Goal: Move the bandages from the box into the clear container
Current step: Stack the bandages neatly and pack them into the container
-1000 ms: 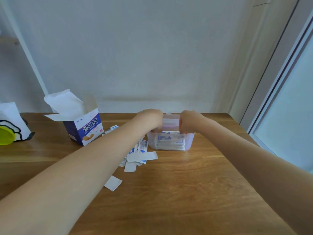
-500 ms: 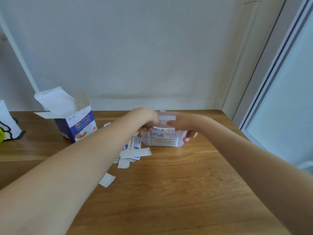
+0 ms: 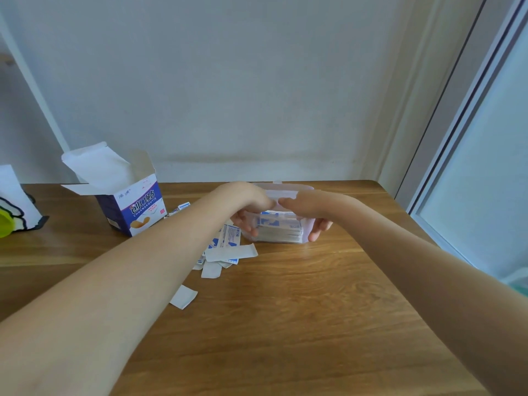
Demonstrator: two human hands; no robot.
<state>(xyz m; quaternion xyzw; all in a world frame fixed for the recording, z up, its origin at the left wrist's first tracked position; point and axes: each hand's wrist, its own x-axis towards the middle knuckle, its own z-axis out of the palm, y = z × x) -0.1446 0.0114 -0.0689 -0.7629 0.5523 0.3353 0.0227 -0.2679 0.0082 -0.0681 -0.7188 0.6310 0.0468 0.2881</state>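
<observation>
The clear container (image 3: pixel 281 232) stands at the far middle of the wooden table (image 3: pixel 285 324), packed with a stack of white and blue bandages (image 3: pixel 278 222). My left hand (image 3: pixel 245 202) grips its left end, fingers curled round the side. My right hand (image 3: pixel 307 205) grips its right end, with fingertips showing below at the far corner. Both thumbs lie along the container's top. The open blue and white bandage box (image 3: pixel 131 208) stands to the left, flaps up. Several loose bandages (image 3: pixel 228 250) lie scattered between box and container, partly under my left forearm.
One loose bandage wrapper (image 3: pixel 183 296) lies apart on the table nearer to me. A white item with a yellow-green round part (image 3: pixel 11 212) sits at the far left edge. The wall runs behind the table, and a window frame (image 3: pixel 457 138) stands to the right.
Both hands have gone from bunched fists at the container's top to a grip round its two ends. The camera view has shifted a little.
</observation>
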